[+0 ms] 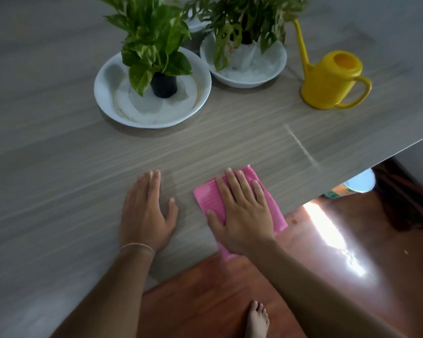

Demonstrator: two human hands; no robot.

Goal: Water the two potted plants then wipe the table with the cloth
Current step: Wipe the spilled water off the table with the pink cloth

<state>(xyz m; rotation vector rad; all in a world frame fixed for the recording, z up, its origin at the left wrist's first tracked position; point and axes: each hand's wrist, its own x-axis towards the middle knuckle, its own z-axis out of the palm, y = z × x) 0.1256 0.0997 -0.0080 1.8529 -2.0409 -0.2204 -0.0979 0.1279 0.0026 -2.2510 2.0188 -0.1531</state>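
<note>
A pink cloth (211, 195) lies folded on the grey wood-grain table (59, 142) near its front edge. My right hand (242, 211) presses flat on the cloth, fingers spread. My left hand (148, 211) rests flat on the bare table just left of it, holding nothing. At the back stand two potted plants: one in a black pot (163, 85) inside a white bowl (103, 93), the other (242, 28) in a white bowl (276, 69) to its right. A yellow watering can (327, 81) stands at the far right.
The table's edge runs diagonally from lower middle to right. Below it lies a reddish wooden floor (230, 289) with a bright sun patch (332, 235). My bare foot (257, 320) shows at the bottom. A blue-lidded container (359, 181) sits under the table edge.
</note>
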